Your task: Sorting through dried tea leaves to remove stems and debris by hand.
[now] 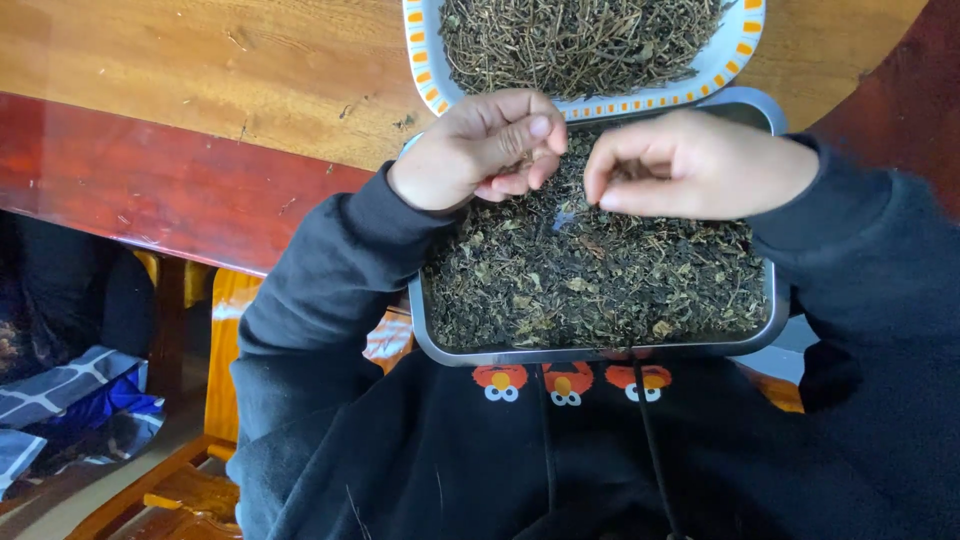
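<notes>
Two bare hands hover over a grey metal tray [770, 320] filled with dried green leaves [590, 280], which rests against the person's dark hoodie [560, 460] at the edge of the wooden bench [200, 60]. The left hand [480, 150] has its grip curled nearly closed, thumb pressed to fingers on a bit of leaf. The right hand [700, 165] pinches a small stem between fingertips. Beyond lies a white tray with an orange-checked rim [425, 60], heaped with dried stems [580, 40]

Black hoodie, orange cartoon faces
</notes>
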